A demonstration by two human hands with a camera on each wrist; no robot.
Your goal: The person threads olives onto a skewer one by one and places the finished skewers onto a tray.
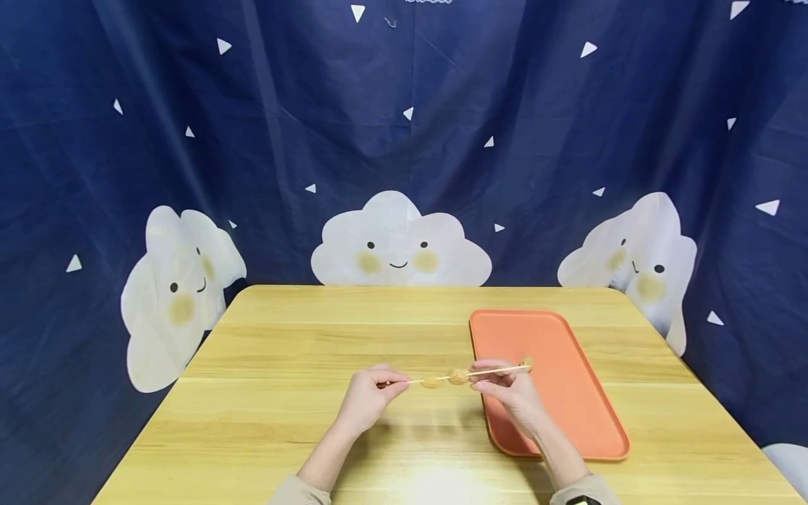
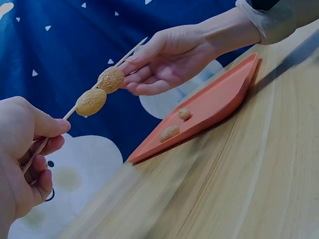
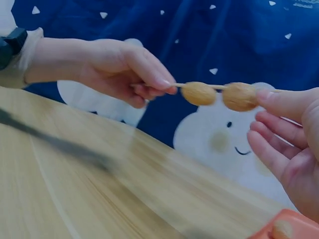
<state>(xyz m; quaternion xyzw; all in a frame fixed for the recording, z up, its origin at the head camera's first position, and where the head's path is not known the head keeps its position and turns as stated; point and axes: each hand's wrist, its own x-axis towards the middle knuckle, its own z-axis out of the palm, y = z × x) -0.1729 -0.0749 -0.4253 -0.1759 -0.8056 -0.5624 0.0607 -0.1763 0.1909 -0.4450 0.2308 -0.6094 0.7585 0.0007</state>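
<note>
A thin wooden stick runs through two wrinkled brown balls. My left hand pinches the stick near one end, thumb on top, with the stick's end passing under its curled fingers in the left wrist view. At the other side, my right hand holds the farther ball between thumb and fingertips, its other fingers loosely spread in the right wrist view. The stick's bare end extends past that ball, over the right hand. The balls sit close together, with a short gap of stick between them.
An orange tray lies on the wooden table at the right, partly under my right hand and forearm. Two brown pieces rest on it in the left wrist view. Behind the table hangs a blue curtain with clouds.
</note>
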